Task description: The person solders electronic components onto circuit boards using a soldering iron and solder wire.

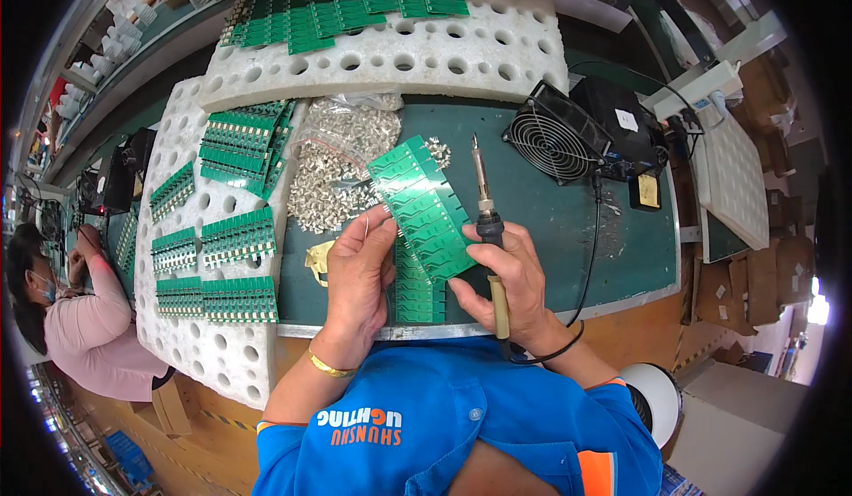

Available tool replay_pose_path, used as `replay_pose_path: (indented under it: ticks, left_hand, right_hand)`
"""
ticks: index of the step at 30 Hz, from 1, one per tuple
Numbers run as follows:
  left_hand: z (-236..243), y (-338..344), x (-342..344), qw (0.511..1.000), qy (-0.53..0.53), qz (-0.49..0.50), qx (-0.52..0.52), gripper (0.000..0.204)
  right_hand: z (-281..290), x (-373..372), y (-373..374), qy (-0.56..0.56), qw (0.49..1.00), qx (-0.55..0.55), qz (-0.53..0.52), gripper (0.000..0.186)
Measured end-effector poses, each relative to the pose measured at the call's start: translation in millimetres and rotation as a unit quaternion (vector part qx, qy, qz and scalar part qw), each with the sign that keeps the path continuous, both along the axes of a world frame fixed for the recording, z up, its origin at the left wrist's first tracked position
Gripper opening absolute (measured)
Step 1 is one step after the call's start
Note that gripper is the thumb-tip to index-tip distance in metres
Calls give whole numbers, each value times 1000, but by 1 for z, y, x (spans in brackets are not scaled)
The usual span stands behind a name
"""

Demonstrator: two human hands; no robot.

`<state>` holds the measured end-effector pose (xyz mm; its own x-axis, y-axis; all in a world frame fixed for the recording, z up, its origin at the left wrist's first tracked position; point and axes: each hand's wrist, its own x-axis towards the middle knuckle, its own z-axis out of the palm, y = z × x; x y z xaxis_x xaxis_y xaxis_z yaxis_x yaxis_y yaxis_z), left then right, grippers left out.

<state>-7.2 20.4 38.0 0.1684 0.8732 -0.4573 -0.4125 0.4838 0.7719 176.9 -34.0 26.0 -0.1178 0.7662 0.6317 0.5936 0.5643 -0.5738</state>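
- Left grip (359, 270): closed, thumb against fingers, pinching the left edge of the green circuit panel (422, 208); a thin strand (367, 223) shows at the fingertips, its origin unclear.
- Right grip (522, 287): fingers curled around the handle of the soldering iron (484, 190); the fingertips meet the panel's lower right edge, but firm contact cannot be confirmed.
- Panel position: between both grips, tilted, raised above the bench (630, 265); long axis runs from far left to near right.
- Governing relation (judged): iron tip to panel. The iron lies just right of the panel, its tip directed away from the wearer and apart from the panel's face. The right hand governs that gap; the left sets the panel's angle.
- Adjacent items: loose metal parts (311, 185) left of the panel; second panel (417, 296) partly beneath it; fan (555, 137) to its right.
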Motion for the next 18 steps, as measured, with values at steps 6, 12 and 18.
replay_pose_path:
  ticks: [6, 12, 18]
  left_hand:
    - [1, 2, -1, 1000, -9, -6, 7, 23]
    - [3, 3, 0, 1000, -7, -15, 7, 26]
    - [10, 0, 4, 1000, -4, -8, 5, 29]
  right_hand:
    - [1, -2, 1, 3, 1000, 10, 7, 62]
    - [0, -2, 2, 12, 1000, 15, 10, 61]
    - [0, 3, 3, 27, 999, 24, 8, 58]
